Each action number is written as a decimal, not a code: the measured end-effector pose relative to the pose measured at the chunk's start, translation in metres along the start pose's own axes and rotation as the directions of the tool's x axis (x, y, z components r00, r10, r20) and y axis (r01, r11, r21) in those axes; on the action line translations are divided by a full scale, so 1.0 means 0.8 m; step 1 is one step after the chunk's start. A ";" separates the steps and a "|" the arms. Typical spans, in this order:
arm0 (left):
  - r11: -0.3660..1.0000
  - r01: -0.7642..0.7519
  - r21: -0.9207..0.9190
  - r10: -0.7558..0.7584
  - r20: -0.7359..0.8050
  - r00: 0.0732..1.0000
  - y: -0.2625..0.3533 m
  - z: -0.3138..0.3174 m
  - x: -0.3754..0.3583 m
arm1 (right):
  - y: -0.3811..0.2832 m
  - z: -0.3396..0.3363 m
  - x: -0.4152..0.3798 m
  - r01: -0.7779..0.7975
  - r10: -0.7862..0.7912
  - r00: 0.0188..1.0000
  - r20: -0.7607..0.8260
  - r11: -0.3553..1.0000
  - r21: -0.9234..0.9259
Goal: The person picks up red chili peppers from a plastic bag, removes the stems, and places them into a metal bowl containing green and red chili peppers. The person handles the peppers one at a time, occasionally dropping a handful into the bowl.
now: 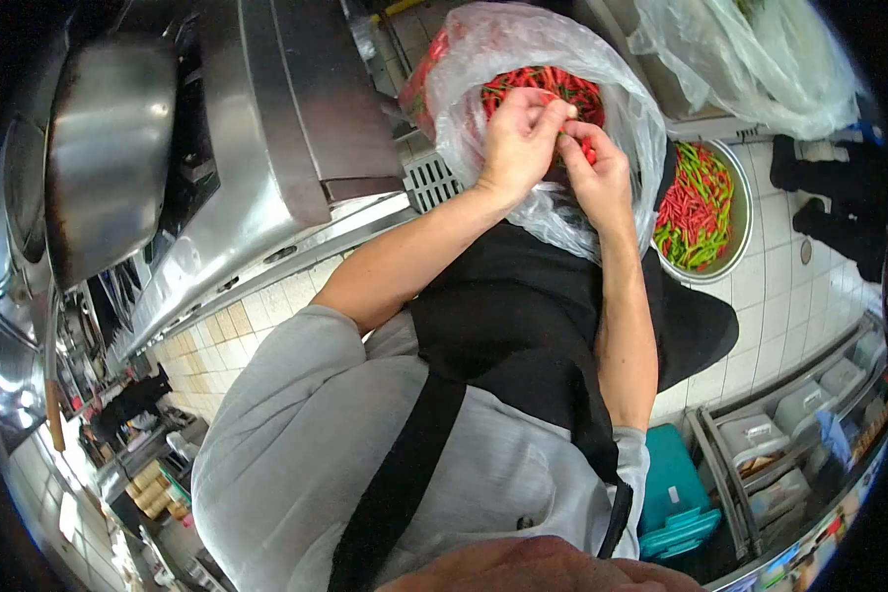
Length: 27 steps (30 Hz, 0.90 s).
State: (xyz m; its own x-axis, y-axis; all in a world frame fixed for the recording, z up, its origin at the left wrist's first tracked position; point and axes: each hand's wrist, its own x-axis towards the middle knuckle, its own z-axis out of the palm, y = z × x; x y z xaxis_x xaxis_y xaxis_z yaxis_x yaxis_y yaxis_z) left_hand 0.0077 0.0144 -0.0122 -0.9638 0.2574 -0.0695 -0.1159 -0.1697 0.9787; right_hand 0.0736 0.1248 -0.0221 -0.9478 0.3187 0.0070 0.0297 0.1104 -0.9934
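A clear plastic bag (pixel 464 74) full of red chillies (pixel 533 79) stands open in front of me. Over its mouth, my left hand (pixel 523 140) pinches a red chilli between thumb and fingers. Close beside it on the right, my right hand (pixel 597 173) is closed on a red chilli too, the fingertips of both hands almost meeting. To the right of the bag, a round metal bowl (pixel 747 207) on the floor holds red and green chillies (pixel 696 207).
A steel counter (pixel 257 118) with a large pan (pixel 113 158) is at the left. Another plastic bag (pixel 760 59) lies at the top right. A teal box (pixel 673 488) and a rack of containers (pixel 760 434) stand lower right. Other people's dark-clothed legs (pixel 839 187) show at right.
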 end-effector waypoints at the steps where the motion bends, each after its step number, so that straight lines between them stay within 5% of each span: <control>1: 0.995 0.092 0.028 -0.094 0.053 0.994 0.007 -0.006 0.004 | -0.001 -0.002 -0.001 -0.037 0.037 0.999 0.035 0.999 0.001; 2: 0.996 0.089 0.025 -0.091 0.048 0.995 0.008 -0.014 0.014 | 0.004 -0.001 0.002 -0.034 0.034 0.999 0.041 0.999 -0.001; 4: 0.915 0.371 0.156 -0.399 0.225 0.889 0.009 -0.029 0.041 | 0.013 0.000 0.001 0.031 -0.033 0.996 0.077 0.999 0.025; 6: 0.832 0.554 0.028 -0.539 0.278 0.795 0.008 -0.041 0.054 | 0.013 0.002 -0.002 0.109 -0.119 0.981 0.156 0.991 0.071; 8: 0.814 0.563 -0.141 -0.539 0.176 0.824 0.011 -0.044 0.050 | -0.011 0.008 -0.008 0.056 -0.050 0.982 0.182 0.998 -0.025; 9: 0.809 0.572 -0.136 -0.544 0.197 0.816 0.012 -0.045 0.048 | -0.005 0.011 -0.007 0.188 -0.171 0.975 0.143 0.975 -0.119; 10: 0.852 0.514 -0.101 -0.497 0.156 0.854 0.014 -0.048 0.045 | -0.015 0.009 -0.008 0.135 -0.114 0.981 0.154 0.983 -0.127; 12: 0.918 0.395 -0.026 -0.392 0.068 0.917 0.014 -0.057 0.033 | -0.004 0.007 -0.001 0.254 -0.246 0.966 0.079 0.958 -0.135; 15: 0.926 0.378 0.015 -0.378 0.029 0.925 0.018 -0.068 0.018 | 0.008 0.001 0.009 0.353 -0.353 0.935 0.038 0.912 -0.208; 19: 0.937 0.343 0.069 -0.347 0.057 0.936 0.025 -0.073 0.009 | 0.008 0.003 0.006 0.303 -0.305 0.952 0.018 0.934 -0.190; 25: 0.950 0.262 0.173 -0.288 0.154 0.945 0.044 -0.059 0.001 | 0.005 -0.001 0.004 0.161 -0.169 0.985 -0.022 0.967 -0.196; 27: 0.948 0.208 0.240 -0.266 0.240 0.934 0.043 -0.045 -0.005 | 0.006 -0.004 0.008 -0.120 0.118 0.992 -0.046 0.992 -0.035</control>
State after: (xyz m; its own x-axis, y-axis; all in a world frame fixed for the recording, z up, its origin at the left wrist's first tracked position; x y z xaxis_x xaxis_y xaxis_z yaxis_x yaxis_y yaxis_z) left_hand -0.0013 -0.0268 0.0150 -0.8114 0.5138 -0.2786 -0.2532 0.1207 0.9599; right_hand 0.0690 0.1304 -0.0266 -0.9222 0.3721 -0.1055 0.1546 0.1046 -0.9824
